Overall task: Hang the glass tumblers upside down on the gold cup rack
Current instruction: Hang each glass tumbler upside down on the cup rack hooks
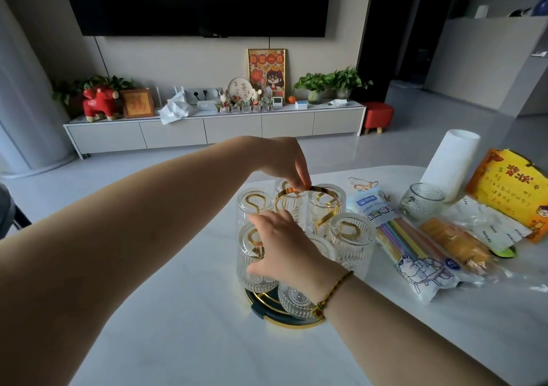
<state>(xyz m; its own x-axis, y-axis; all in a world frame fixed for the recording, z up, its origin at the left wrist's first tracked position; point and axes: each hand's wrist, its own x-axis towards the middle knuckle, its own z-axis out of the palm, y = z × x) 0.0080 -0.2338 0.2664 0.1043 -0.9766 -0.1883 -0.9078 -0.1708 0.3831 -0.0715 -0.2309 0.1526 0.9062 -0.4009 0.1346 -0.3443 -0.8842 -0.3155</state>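
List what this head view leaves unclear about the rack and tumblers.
- Front tumbler: the right hand covers its top, so its seating is unknown.
- Far tumbler: mostly hidden by the left hand.
- Gold cup rack: its central stem is hidden behind glasses.
- Right hand's grip: fingertips hidden.

A: What colour is the cup rack (321, 212)?
B: Shiny gold, with a dark teal base ringed in gold.
A: And the tumblers (349, 239)?
B: Clear glass, ribbed vertically, with round rosette patterns pressed near the rims.
A: The bench (184, 311)?
B: White, faintly marbled.
A: Anything brighter?
B: Pastel striped straws (406, 239) in a white-and-blue pack, and an orange-yellow printed bag (510, 190).
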